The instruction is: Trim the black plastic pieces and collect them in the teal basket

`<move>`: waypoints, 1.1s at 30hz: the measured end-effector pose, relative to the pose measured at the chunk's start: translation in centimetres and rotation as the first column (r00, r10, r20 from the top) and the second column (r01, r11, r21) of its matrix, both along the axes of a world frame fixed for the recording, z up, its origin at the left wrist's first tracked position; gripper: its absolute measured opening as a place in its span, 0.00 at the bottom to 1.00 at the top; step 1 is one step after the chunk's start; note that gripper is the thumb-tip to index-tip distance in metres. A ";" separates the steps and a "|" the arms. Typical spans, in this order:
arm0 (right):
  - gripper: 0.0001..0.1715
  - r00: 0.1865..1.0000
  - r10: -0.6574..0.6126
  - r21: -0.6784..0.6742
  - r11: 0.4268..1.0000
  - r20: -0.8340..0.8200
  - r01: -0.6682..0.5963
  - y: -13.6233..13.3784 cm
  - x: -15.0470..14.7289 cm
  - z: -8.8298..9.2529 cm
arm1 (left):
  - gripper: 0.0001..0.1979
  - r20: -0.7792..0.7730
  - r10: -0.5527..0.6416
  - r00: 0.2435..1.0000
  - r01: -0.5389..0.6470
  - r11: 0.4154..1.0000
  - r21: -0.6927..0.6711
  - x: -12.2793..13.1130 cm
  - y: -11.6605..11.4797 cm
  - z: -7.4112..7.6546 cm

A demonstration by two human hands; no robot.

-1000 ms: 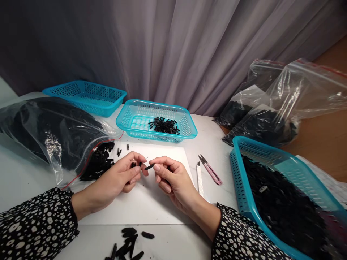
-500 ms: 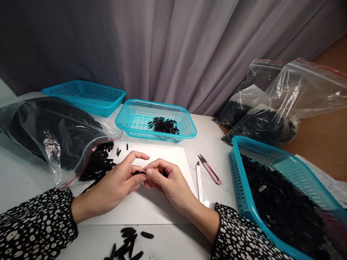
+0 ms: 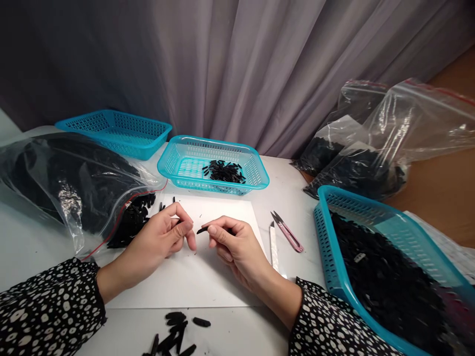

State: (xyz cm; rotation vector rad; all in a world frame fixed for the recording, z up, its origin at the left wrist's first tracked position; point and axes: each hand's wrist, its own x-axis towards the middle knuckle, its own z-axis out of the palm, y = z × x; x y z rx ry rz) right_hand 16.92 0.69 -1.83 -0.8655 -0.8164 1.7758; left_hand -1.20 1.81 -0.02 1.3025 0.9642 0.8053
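Over a white sheet [image 3: 178, 291], my right hand [image 3: 235, 247] pinches a small black piece [image 3: 202, 230], whose tip sticks out to the left of the thumb. My left hand [image 3: 159, 242] is just to the left, apart from it, with thumb and index finger closed on a dark piece [image 3: 178, 221] that is mostly hidden. Beside my left hand, black pieces [image 3: 129, 222] spill from the mouth of a large clear bag [image 3: 70, 183]. Several loose black pieces [image 3: 176, 336] lie near the front edge of the view.
Behind the sheet stands a blue basket [image 3: 213, 185] with black pieces; another blue basket [image 3: 137, 148] is back left. On the right are pink snips [image 3: 287, 232], a white-handled knife [image 3: 273, 247], a large basket of black pieces [image 3: 334, 257] and clear bags [image 3: 356, 168].
My hands have moved apart, the left one slightly to the left. The tip of the black piece in my right hand now shows in the gap between them.
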 end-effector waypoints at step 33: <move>0.13 0.999 -0.016 0.027 0.999 -0.036 0.017 -0.1 0.3 0.5 | 0.13 0.058 0.008 0.998 -0.005 0.999 -0.053 -0.1 -0.4 0.8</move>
